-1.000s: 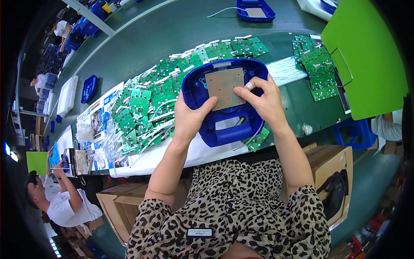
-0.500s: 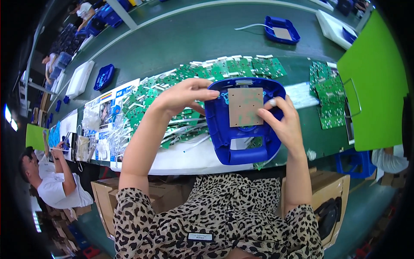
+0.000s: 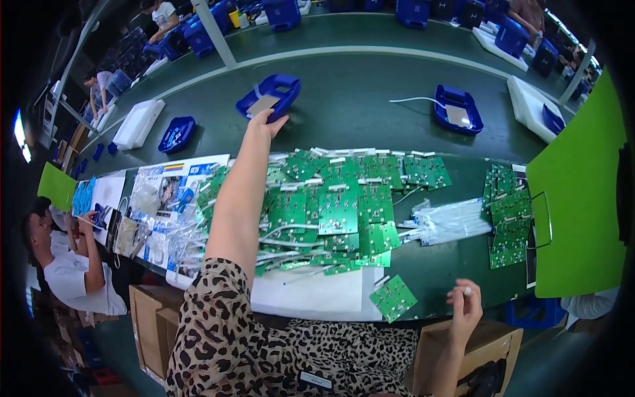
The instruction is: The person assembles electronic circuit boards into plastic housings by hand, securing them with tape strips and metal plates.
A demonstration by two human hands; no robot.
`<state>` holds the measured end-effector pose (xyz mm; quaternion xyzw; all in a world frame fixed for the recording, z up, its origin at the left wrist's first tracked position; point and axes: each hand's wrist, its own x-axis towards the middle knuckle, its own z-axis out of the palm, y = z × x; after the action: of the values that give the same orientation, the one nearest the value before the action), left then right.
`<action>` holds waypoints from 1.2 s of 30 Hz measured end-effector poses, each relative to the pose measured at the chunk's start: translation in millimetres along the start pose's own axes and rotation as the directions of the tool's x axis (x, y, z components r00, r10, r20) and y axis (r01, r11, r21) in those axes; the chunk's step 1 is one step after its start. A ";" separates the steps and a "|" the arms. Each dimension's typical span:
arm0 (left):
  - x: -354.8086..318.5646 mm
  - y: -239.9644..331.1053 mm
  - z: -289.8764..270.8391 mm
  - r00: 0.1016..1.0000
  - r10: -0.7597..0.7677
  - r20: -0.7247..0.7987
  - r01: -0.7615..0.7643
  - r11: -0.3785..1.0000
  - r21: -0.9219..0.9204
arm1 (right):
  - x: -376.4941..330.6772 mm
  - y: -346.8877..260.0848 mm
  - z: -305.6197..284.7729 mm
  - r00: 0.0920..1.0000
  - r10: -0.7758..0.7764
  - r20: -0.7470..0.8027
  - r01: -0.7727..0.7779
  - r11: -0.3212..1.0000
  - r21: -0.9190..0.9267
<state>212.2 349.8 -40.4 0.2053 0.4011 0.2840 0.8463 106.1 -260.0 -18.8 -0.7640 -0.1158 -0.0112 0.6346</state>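
My left arm reaches far out, and my left hand (image 3: pixel 266 124) holds the near edge of a blue plastic housing (image 3: pixel 286 85) over the far green surface. A brown square circuit board (image 3: pixel 262 104) lies inside that housing. The fingertips are partly hidden at its edge. My right hand (image 3: pixel 465 306) hangs near the bench's front edge, fingers loosely curled and somewhat apart, nothing visible in them. Left of it lies a single green circuit board (image 3: pixel 393 298). Many more green circuit boards (image 3: pixel 338 208) with white leads are piled in the middle.
A second blue housing with a board and white lead (image 3: pixel 458 109) stands at the far right; another blue housing (image 3: pixel 176 134) is at far left. A bundle of white cables (image 3: pixel 455 221) lies right of the pile, beside stacked boards (image 3: pixel 509 215) and a lime-green panel (image 3: pixel 575 198). Co-workers sit beyond.
The blue housing has gone from in front of me to the far surface with my left hand. My right hand has let go and dropped toward the front edge. The view has tilted up.
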 end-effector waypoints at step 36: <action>-327.5 -271.5 -24.6 0.020 -0.854 0.520 -0.997 -0.059 -0.059 | -21.3 14.3 -9.7 0.988 0.070 0.139 -0.062 0.996 -0.060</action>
<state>109.2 -63.5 -27.1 0.8978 -0.3442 -0.1857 0.2024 89.3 -275.3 -34.2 -0.7835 -0.1349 0.0607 0.6035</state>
